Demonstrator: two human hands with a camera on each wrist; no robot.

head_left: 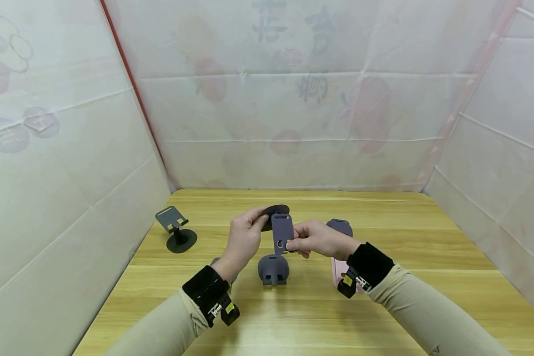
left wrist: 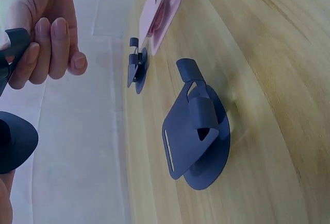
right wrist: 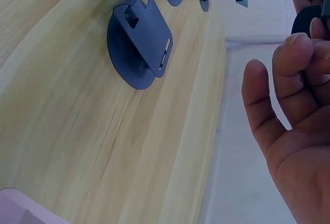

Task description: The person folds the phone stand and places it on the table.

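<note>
You hold a purple stand in the air above the table, between both hands. Your left hand pinches its round base from the left: the thumb and forefinger close on the disc's near edge, and the rest of the disc sticks out past the fingertips toward the back wall. Your right hand pinches the lower end of the upright plate from the right, its fingers curled with their tips at the plate's bottom edge by the small hole. The plate stands nearly upright between the two hands, its top above your right fingers.

In the left wrist view the dark base shows at the left edge, with the right hand's curled fingers above it. In the right wrist view the right fingers bend inward; the pinch itself is cut off at the frame edge.

On the table directly below lies a folded stand. A pink stand lies under your right wrist, with another purple one behind the hand. A dark stand is set up well to the left, near the wall.
</note>
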